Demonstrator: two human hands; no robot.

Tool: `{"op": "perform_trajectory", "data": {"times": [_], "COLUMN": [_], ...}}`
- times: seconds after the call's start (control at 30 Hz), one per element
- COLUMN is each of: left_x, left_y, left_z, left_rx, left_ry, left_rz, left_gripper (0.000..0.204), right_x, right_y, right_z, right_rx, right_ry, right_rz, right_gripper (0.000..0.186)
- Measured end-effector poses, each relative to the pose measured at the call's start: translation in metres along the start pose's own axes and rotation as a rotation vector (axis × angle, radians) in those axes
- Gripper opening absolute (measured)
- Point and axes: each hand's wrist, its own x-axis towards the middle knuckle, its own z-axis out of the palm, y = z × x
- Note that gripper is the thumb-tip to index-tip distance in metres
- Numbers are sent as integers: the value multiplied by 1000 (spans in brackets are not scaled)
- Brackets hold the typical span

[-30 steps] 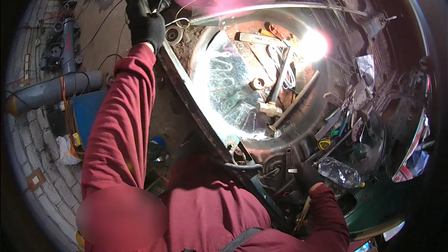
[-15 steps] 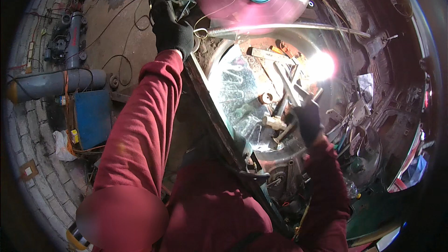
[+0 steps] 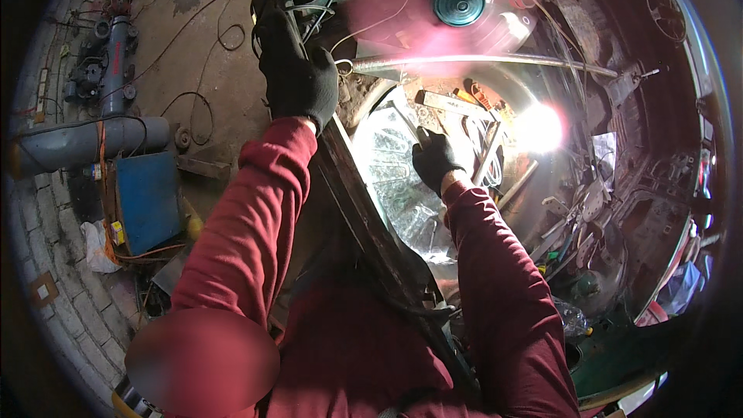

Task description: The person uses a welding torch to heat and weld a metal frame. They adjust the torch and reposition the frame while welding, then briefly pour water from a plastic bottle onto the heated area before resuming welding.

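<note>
My left hand [image 3: 298, 77], in a black glove, is clamped on the top of a dark metal frame edge [image 3: 356, 201] that runs diagonally down toward my body. My right hand [image 3: 435, 159], also gloved, reaches over that edge into a metal shell full of tools. Its fingers are curled round a slim grey metal tool [image 3: 405, 118] that sticks up and to the left of the fist. Flat metal bars and wrenches [image 3: 464, 108] lie just beyond it. Crumpled clear plastic sheet [image 3: 395, 186] lies under the hand. Both sleeves are dark red.
A bright lamp [image 3: 538, 128] glares among the tools. A teal disc [image 3: 458, 1] sits above. On the concrete floor at left are a blue box [image 3: 147, 201], a grey pipe [image 3: 85, 143] and loose cables [image 3: 201, 39]. A clear plastic bottle [image 3: 573, 317] lies at lower right.
My right hand has risen from the lower right, near the bottle, up to the tools by the plastic sheet and closed on one. My left hand has kept its hold on the frame.
</note>
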Motion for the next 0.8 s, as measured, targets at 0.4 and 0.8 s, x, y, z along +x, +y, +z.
{"op": "perform_trajectory", "data": {"times": [0.4,0.8], "left_x": [-7,-7], "left_y": [-2,-6], "left_z": [-3,-5], "left_rx": [-55,-121], "left_ry": [-34,-74], "left_rz": [7,33], "left_gripper": [80,75], "right_x": [41,33], "right_y": [2,1], "right_z": [-36,-15], "right_rx": [178,97], "right_ry": [-191,-57], "right_rz": [314,46], "right_gripper": [48,34]}}
